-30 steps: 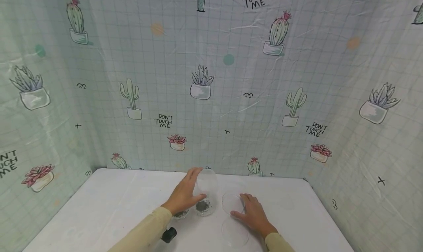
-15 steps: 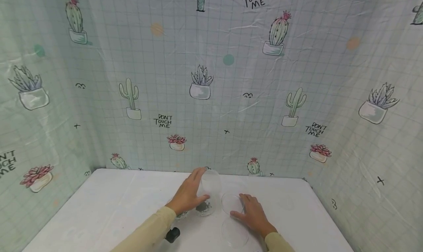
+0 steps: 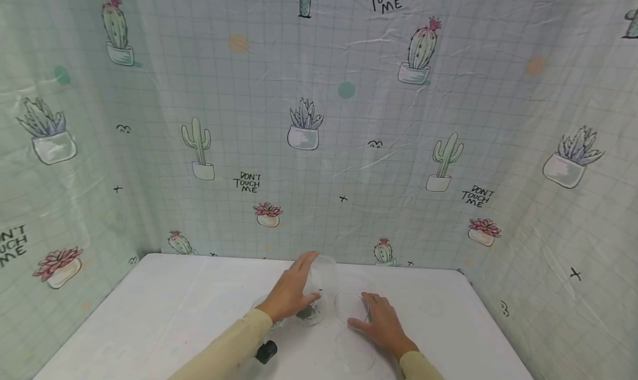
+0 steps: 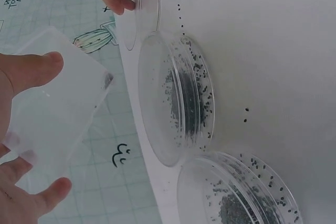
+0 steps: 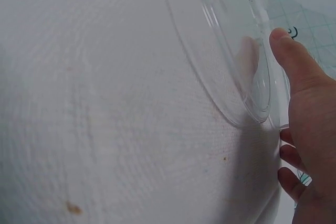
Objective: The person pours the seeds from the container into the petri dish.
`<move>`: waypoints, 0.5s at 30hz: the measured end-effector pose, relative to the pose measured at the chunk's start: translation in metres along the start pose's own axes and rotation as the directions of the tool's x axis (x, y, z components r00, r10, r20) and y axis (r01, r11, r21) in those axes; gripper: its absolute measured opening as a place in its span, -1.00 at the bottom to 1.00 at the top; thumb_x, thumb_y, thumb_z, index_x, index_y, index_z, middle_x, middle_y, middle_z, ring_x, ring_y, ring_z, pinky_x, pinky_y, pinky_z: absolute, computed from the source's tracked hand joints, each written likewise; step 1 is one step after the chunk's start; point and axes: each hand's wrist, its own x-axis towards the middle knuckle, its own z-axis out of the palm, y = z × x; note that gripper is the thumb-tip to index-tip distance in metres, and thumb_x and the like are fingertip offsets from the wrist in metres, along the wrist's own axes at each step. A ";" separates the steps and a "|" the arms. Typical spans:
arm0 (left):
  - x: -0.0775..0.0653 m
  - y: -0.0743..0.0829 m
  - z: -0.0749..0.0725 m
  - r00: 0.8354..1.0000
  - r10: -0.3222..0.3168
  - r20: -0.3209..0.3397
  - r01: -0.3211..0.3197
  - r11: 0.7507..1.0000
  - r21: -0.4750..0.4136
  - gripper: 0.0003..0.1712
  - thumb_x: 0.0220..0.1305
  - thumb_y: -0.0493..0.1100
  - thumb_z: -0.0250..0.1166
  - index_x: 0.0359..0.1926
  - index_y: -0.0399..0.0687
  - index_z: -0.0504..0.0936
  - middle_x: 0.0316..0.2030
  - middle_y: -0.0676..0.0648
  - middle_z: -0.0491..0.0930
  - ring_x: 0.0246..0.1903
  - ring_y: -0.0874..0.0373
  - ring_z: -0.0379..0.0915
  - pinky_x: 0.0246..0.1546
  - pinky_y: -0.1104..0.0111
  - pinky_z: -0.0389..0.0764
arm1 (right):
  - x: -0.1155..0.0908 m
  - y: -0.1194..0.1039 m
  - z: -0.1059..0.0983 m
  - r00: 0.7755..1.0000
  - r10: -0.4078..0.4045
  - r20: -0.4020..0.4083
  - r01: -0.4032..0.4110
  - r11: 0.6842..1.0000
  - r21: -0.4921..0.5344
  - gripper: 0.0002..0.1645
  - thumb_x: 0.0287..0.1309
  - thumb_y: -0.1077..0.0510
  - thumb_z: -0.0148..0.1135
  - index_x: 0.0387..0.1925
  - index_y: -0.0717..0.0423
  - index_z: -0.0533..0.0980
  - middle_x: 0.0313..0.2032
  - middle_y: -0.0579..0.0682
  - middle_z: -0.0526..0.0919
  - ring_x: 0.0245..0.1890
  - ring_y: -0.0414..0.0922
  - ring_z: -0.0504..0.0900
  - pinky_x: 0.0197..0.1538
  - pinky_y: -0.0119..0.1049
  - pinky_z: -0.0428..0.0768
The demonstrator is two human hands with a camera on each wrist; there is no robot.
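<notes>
My left hand (image 3: pixel 290 292) grips a clear, straight-sided plastic container (image 4: pixel 58 108), thumb on one side and fingers on the other. A few dark grains lie in the container's corner in the left wrist view. It is tilted above and behind a clear petri dish (image 4: pixel 191 98) of dark, seed-like grains. A second dish of grains (image 4: pixel 236 208) stands beside that one, partly hidden by my left hand in the head view. On the right, my right hand (image 3: pixel 385 320) holds an empty clear petri dish (image 3: pixel 351 309) by its side, thumb near, fingers beyond.
Another clear round dish or lid (image 3: pixel 355 349) lies in front of the right-hand dish. Loose dark grains (image 4: pixel 246 115) are scattered over the white table (image 3: pixel 199 291). A cactus-print curtain (image 3: pixel 319 203) rises behind the table and along both sides.
My left hand has moved steadily to the right with the clear container, now nearer the right-hand dish. The right hand has stayed in place on its dish.
</notes>
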 end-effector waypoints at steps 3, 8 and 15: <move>0.001 0.001 0.001 1.000 -0.002 0.008 0.002 1.000 0.010 0.12 -0.11 0.01 0.45 0.39 0.12 -0.06 0.33 0.03 0.13 0.26 0.13 0.22 0.23 0.23 0.38 | -0.001 -0.001 0.000 1.000 0.006 0.009 -0.006 1.000 -0.006 0.03 -0.24 -0.46 0.22 0.18 0.12 0.34 0.13 0.09 0.43 0.15 0.08 0.38 0.21 0.07 0.36; 0.003 0.004 0.003 1.000 0.015 0.008 -0.015 0.999 0.041 0.14 -0.11 0.01 0.45 0.39 0.14 -0.07 0.32 0.03 0.15 0.26 0.13 0.22 0.18 0.17 0.43 | -0.001 -0.002 0.000 1.000 0.020 0.022 -0.020 1.000 -0.004 0.03 -0.24 -0.46 0.23 0.17 0.11 0.34 0.14 0.09 0.43 0.15 0.08 0.38 0.23 0.07 0.35; 0.005 0.009 0.004 0.998 0.065 -0.007 -0.064 0.994 0.088 0.12 -0.13 0.04 0.46 0.38 0.09 -0.02 0.30 0.01 0.19 0.26 0.12 0.21 0.11 0.14 0.49 | 0.000 0.000 0.000 1.000 0.013 0.025 -0.013 1.000 -0.002 0.03 -0.24 -0.47 0.22 0.16 0.11 0.35 0.13 0.10 0.43 0.15 0.09 0.38 0.20 0.09 0.37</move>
